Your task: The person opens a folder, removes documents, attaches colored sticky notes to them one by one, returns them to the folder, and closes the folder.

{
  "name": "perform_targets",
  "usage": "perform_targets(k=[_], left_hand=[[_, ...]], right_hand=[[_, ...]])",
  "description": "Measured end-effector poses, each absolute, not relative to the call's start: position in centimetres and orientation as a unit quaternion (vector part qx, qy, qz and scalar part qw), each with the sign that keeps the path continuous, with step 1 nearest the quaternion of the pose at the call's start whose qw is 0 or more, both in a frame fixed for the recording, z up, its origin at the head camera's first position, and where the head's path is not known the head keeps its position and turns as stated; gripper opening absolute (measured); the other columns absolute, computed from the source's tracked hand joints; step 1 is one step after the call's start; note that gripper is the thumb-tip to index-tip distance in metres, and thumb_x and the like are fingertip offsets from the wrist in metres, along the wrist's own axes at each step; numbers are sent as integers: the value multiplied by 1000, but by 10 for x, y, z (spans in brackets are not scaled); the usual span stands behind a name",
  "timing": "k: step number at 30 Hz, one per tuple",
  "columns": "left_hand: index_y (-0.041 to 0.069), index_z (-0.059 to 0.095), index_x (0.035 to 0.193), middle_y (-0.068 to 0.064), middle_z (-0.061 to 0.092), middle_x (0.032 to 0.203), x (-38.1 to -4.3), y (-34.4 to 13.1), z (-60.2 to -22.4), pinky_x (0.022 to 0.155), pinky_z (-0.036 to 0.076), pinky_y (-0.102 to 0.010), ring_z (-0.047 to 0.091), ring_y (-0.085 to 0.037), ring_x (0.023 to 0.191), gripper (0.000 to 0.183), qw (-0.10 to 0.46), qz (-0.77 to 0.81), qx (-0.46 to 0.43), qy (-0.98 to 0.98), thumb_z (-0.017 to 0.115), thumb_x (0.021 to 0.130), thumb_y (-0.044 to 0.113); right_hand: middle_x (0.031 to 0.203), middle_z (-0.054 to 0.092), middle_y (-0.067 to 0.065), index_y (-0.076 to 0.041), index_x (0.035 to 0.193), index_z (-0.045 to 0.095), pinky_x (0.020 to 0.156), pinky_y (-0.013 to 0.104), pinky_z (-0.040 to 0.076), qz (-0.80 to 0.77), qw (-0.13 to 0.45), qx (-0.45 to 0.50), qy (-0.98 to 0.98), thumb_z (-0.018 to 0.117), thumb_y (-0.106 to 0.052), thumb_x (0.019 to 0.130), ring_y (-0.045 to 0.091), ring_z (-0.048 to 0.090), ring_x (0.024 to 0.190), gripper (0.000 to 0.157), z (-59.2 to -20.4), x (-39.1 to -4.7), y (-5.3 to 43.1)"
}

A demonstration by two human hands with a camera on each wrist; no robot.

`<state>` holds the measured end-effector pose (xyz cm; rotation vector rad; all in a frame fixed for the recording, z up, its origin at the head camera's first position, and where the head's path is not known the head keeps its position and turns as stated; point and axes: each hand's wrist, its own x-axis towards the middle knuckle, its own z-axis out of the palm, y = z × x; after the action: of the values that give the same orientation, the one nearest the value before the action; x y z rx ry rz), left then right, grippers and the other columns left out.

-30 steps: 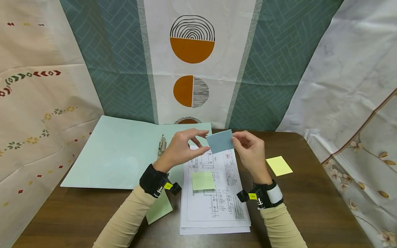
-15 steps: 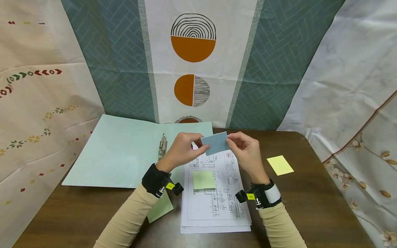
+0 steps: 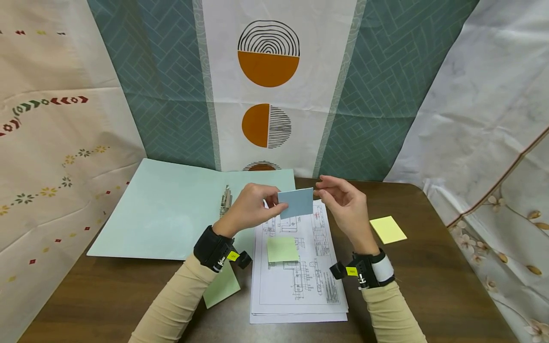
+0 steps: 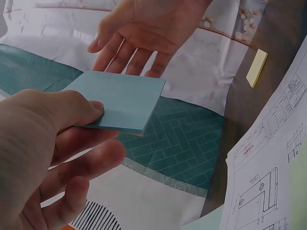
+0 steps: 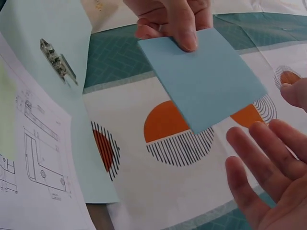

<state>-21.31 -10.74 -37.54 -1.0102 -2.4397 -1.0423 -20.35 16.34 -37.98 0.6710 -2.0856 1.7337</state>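
Left hand (image 5: 177, 17) pinches blue pad (image 5: 206, 81); right hand (image 5: 273, 172) near it, fingers extended. Printed drawing (image 5: 38, 148) beside folder (image 5: 62, 26).

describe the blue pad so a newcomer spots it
In the head view, on the brown table, find the printed drawings. The blue pad, pinched in the left hand, appears over their far edge. Unlike the yellow pad and green notes, it is held in the air.

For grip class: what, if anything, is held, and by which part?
Left hand pinches a blue sticky-note pad near its left edge; right hand holds nothing.
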Motion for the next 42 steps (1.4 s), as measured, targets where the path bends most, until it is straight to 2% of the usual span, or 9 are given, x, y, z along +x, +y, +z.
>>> perform_targets(k=[3, 5, 7, 11, 26, 31, 37, 42], left_hand=[[8, 68, 79, -4, 70, 71, -213, -108, -376, 66, 48, -21, 66, -13, 69, 25, 151, -364, -352, -849, 85, 97, 11], [8, 69, 80, -4, 71, 71, -213, -108, -375, 65, 47, -21, 65, -13, 69, 24, 154, -364, -353, -848, 86, 97, 11], [8, 69, 80, -4, 71, 71, -213, -108, -375, 65, 47, -21, 65, -13, 68, 24, 157, -362, -355, -848, 86, 97, 11], [9, 69, 80, -4, 71, 72, -212, -108, -374, 65, 47, -21, 65, -13, 69, 25, 158, -360, -357, -847, 86, 97, 12], [9, 62, 77, -3, 61, 68, -210, -106, -373, 64, 43, -21, 62, -14, 67, 33, 162, -393, -351, -834, 87, 97, 12], [8, 65, 79, -4, 62, 68, -210, -105, -374, 63, 43, -22, 60, -11, 67, 30, 159, -408, -350, -828, 89, 96, 12], [6, 70, 84, -5, 60, 66, -209, -103, -373, 61, 39, -22, 54, -6, 65, 27, 165, -425, -345, -820, 95, 90, 13], [5, 73, 88, -6, 66, 70, -208, -101, -371, 62, 43, -21, 57, -8, 67, 25, 161, -426, -345, -821, 96, 90, 14]], right_hand=[[115, 83, 22, 14, 131, 73, 89, 14, 61, 578, 139, 243, -766, 72, 12, 101, -5, 77, 95, 30, -381, -203, 160], [110, 81, 31, 13, 124, 77, 83, 14, 61, 553, 116, 248, -787, 74, 9, 102, -2, 75, 89, 23, -382, -203, 158], [105, 82, 31, 12, 117, 79, 79, 15, 61, 532, 104, 250, -803, 74, 6, 103, 2, 74, 82, 16, -383, -203, 158], [101, 82, 28, 11, 114, 80, 75, 17, 59, 521, 105, 246, -811, 75, 5, 103, 5, 71, 78, 13, -383, -202, 158], [104, 79, 32, 14, 118, 76, 85, 14, 61, 546, 103, 263, -788, 69, 8, 106, 3, 72, 85, 15, -389, -200, 154], [104, 79, 32, 14, 119, 75, 86, 15, 61, 546, 100, 274, -785, 68, 9, 106, 0, 73, 87, 16, -388, -198, 154], [102, 79, 31, 12, 120, 76, 82, 21, 62, 541, 97, 305, -777, 67, 9, 106, 0, 74, 87, 17, -386, -199, 151], [103, 79, 31, 13, 120, 76, 83, 19, 63, 545, 107, 296, -777, 68, 11, 105, -2, 74, 88, 17, -384, -197, 153]])
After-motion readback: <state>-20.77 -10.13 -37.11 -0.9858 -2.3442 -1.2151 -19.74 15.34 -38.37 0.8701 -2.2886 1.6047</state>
